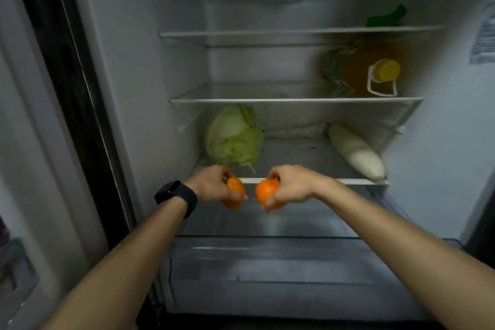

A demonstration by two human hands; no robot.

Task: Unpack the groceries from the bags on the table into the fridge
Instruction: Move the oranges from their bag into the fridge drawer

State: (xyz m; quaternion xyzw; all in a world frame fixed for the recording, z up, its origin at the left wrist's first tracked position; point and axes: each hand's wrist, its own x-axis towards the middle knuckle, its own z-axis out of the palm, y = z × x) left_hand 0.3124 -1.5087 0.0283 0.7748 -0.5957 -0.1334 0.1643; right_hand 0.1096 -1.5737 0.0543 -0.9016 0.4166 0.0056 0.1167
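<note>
Head cam: left hand (211,183) is clamping one orange (235,194), right hand (293,186) the other orange (266,191), so I'd be easing both onto the 12 o'clock shelf (321,181).

the lower shelf (294,154) holds a cabbage (234,136) at left, a white radish (356,153) at right.

Two oranges (235,195) (266,192), one cabbage (233,136), one radish (356,153), one bottle (375,75).

Oranges (265,191) in left hand (211,182), right hand (292,186)
</note>
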